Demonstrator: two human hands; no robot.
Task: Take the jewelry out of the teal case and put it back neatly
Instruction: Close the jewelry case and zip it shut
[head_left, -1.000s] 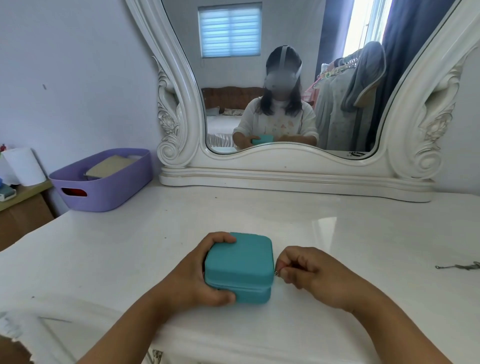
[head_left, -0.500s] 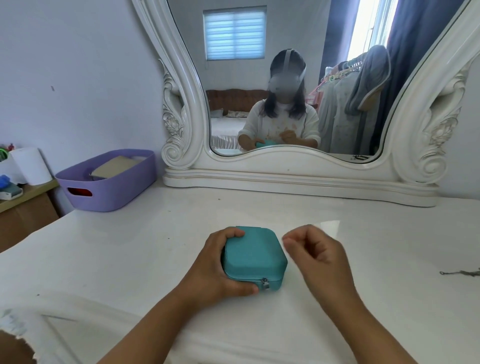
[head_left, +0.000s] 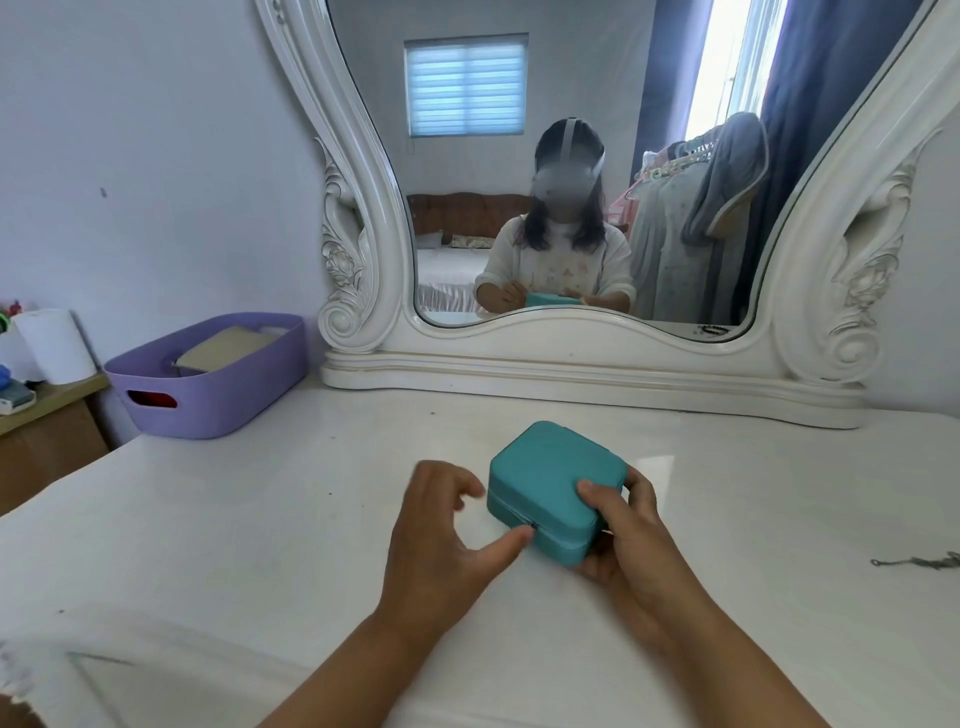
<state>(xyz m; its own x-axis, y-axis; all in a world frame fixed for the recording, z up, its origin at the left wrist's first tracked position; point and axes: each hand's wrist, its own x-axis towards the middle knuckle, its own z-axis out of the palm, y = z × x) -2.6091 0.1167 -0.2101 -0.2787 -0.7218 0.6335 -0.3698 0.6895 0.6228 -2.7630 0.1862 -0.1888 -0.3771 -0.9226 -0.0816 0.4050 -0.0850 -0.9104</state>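
I see the teal case (head_left: 553, 483), a closed rounded-square box with a seam round its side, near the front edge of the white surface (head_left: 260, 519). My right hand (head_left: 623, 535) grips its right corner; my left hand (head_left: 441, 525) is released, thumb touching the seam.

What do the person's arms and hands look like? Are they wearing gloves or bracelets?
No gloves and no bracelets. The left hand and the right hand are bare, with no rings or watch showing. Both forearms are bare up to the bottom edge of the picture. The mirror shows a white top with sleeves that end above the wrists.
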